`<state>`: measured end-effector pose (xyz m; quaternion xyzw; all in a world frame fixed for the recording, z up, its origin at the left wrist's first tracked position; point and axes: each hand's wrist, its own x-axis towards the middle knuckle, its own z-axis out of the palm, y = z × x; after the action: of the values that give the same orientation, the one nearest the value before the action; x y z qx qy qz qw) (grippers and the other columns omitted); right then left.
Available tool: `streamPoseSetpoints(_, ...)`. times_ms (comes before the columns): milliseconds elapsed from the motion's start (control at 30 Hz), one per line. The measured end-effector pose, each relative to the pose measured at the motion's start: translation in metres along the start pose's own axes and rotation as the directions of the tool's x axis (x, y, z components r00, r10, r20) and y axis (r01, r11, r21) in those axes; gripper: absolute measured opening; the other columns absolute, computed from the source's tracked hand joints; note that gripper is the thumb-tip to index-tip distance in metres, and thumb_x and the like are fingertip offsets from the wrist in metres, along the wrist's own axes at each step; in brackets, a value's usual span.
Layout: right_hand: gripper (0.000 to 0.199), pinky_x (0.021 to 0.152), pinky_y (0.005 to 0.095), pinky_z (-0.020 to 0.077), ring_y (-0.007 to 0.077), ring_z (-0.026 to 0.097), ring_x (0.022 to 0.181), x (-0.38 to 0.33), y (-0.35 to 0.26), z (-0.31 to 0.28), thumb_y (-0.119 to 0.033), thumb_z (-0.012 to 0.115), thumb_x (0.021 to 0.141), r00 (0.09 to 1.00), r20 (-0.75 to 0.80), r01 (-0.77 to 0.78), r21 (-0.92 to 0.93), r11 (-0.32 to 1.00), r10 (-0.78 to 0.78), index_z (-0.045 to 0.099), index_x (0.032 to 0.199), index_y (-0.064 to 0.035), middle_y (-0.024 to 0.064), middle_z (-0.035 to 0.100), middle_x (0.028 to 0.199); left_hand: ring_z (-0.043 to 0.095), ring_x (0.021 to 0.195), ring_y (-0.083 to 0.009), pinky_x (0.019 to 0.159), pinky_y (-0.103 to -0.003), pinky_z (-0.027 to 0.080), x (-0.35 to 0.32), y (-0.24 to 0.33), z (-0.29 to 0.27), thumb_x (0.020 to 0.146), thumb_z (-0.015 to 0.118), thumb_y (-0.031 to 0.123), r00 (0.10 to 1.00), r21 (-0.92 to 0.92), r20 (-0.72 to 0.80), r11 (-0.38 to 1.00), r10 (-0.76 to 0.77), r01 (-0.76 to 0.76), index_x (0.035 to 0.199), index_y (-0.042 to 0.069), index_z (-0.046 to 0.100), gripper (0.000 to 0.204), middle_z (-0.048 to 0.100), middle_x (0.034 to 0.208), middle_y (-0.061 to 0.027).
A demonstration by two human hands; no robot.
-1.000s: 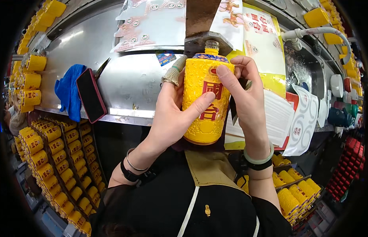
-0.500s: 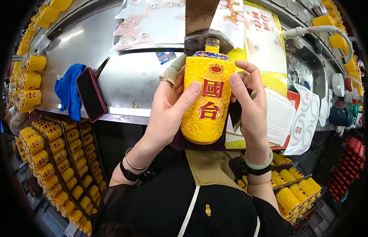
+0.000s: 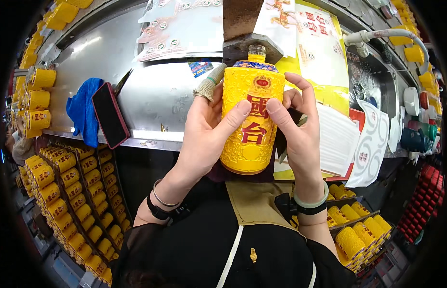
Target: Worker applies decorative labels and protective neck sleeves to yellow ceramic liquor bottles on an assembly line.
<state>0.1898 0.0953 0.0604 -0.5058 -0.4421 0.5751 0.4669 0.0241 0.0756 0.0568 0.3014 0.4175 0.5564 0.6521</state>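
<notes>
Left hand (image 3: 203, 130) fingers mostly hidden behind yellow bottle (image 3: 253, 119)

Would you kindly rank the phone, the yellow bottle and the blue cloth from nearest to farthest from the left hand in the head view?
1. Yellow bottle: touching the left hand, on its right.
2. Phone: apart from the hand, to its left.
3. Blue cloth: farther left, just past the phone.

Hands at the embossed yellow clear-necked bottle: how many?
2: the left hand at the left side of the bottle, the right hand at its right; no third shows, though some fingers are hidden.
</notes>
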Motion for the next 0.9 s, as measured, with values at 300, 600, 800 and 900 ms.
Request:
streamPoseSetpoints(300,0.059,0.072,0.0183,0.0362,0.0041,0.043,0.079,-0.0004,-0.0029,-0.0015,-0.018,0.081,0.092,1.0,0.009,0.006,-0.012,1.0,-0.006,0.047,0.137,-0.0018,-0.0042,0.043,0.089,0.05,0.137,-0.0228,0.115,-0.038,0.042,-0.0003,-0.0003,0.0005,0.105,0.062,0.013,1.0,-0.026,0.009,1.0,0.016,-0.016,0.155,-0.005,0.029,0.063,0.048,0.15,-0.0188)
streamPoseSetpoints(600,0.058,0.073,0.0188,0.0358,0.0048,0.043,0.08,-0.0005,-0.0026,-0.0015,-0.019,0.08,0.093,1.0,0.014,-0.006,-0.009,1.0,0.006,0.046,0.138,-0.0022,-0.004,0.043,0.089,0.051,0.136,-0.0218,0.114,-0.037,0.043,-0.0012,0.0012,-0.0007,0.108,0.058,0.016,1.0,-0.057,0.005,0.998,-0.012,0.013,0.154,-0.005,0.031,0.058,0.05,0.148,-0.0174)
streamPoseSetpoints(800,0.061,0.073,0.0191,0.0366,0.0052,0.044,0.081,-0.001,-0.0012,-0.0014,-0.017,0.081,0.092,1.0,0.008,-0.002,-0.009,1.0,0.002,0.046,0.14,-0.0026,-0.0039,0.044,0.088,0.051,0.137,-0.0226,0.114,-0.037,0.043,-0.0001,0.0015,0.0025,0.103,0.066,0.011,1.0,0.029,-0.016,1.0,-0.006,0.007,0.155,-0.006,0.028,0.066,0.048,0.149,-0.0189)
streamPoseSetpoints(900,0.061,0.073,0.0189,0.0364,0.0051,0.043,0.08,-0.0008,-0.0021,-0.0016,-0.017,0.081,0.092,1.0,0.012,0.007,-0.038,0.999,-0.006,0.046,0.14,-0.0026,-0.0046,0.043,0.087,0.051,0.137,-0.0234,0.114,-0.037,0.043,-0.0005,0.0002,0.0025,0.103,0.066,0.011,1.0,0.022,-0.025,1.0,-0.002,0.003,0.155,-0.006,0.028,0.067,0.047,0.15,-0.0194)
